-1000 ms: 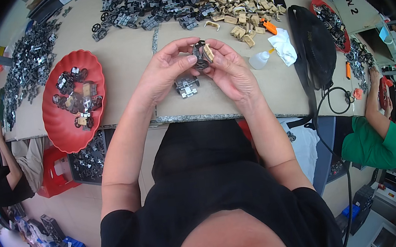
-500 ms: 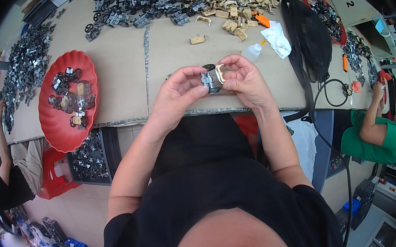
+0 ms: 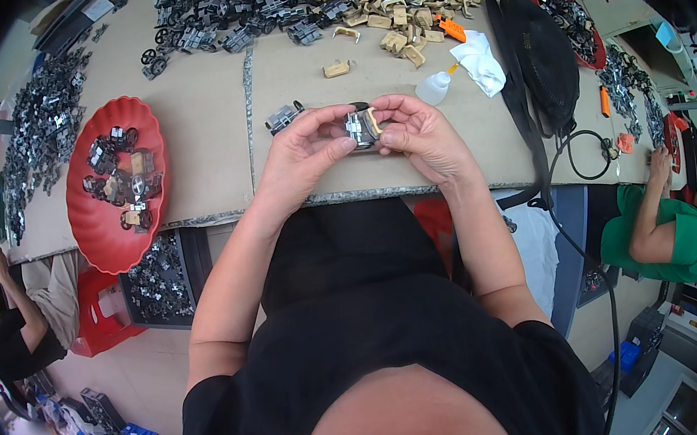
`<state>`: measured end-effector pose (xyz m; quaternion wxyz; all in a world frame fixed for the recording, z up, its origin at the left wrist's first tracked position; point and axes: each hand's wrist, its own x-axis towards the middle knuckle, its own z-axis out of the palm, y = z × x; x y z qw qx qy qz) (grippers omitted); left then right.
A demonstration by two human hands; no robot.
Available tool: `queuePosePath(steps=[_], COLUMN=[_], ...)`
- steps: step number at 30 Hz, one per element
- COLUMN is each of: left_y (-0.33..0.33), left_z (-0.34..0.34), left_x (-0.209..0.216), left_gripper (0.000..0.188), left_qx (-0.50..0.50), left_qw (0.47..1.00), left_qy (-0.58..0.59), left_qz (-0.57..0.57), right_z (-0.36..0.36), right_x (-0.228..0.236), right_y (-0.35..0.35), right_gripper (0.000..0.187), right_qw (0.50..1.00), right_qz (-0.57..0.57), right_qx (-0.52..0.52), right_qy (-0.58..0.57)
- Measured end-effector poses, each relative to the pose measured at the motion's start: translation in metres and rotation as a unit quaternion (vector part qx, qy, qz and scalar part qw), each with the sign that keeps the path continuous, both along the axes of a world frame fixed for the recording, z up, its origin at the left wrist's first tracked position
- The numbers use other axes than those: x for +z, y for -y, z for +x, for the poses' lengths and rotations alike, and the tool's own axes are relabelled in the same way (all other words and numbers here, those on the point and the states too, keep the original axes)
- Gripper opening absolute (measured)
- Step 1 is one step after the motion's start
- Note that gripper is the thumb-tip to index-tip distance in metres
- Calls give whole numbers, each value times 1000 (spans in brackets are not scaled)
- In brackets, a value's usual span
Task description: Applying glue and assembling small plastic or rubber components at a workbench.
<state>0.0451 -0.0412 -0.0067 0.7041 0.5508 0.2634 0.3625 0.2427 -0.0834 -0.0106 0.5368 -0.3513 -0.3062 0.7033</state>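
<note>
My left hand (image 3: 304,155) pinches a small grey toy-car chassis (image 3: 358,130) with black wheels just above the table's near edge. Between the thumb and fingers of my right hand (image 3: 427,138) is a curved tan plastic part (image 3: 373,120), touching the chassis's right side. How far the two fit together is hidden by my fingers. Another grey chassis (image 3: 280,120) lies on the table just beyond my left hand. Farther off, a single tan part (image 3: 337,68) rests on the tabletop.
Heaps of chassis (image 3: 256,9) and tan parts (image 3: 406,5) cover the far side. A red scalloped tray (image 3: 80,215) with several assembled pieces stands left. To the right are a squeeze bottle (image 3: 433,87), white tissue (image 3: 479,62), black bag (image 3: 541,58) and cable (image 3: 578,251). Other people work at both sides.
The tan part has moved left from beside the chassis to touch it, and the chassis has turned in my fingers. A second chassis now shows beyond my left hand. The view has shifted slightly.
</note>
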Motion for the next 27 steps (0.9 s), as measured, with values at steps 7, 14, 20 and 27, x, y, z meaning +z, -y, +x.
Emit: queuePosePath(steps=[7, 14, 20, 27], left_y=[5, 6, 7, 10], left_z=[5, 4, 4, 8], left_x=[6, 4, 2, -1], left_gripper=[35, 35, 36, 35], left_qx=[32, 45, 43, 54], left_qw=[999, 999, 999, 999], left_qy=[1, -4, -16, 5], left_qz=[2, -7, 18, -6], right_z=[0, -3, -6, -6], right_x=[-2, 5, 1, -1], right_y=[0, -1, -2, -1], right_gripper=[43, 37, 31, 31], right_qw=[1000, 1000, 999, 998], right_qz=[16, -13, -9, -30], right_qx=[12, 17, -8, -29], right_qy=[14, 15, 39, 50])
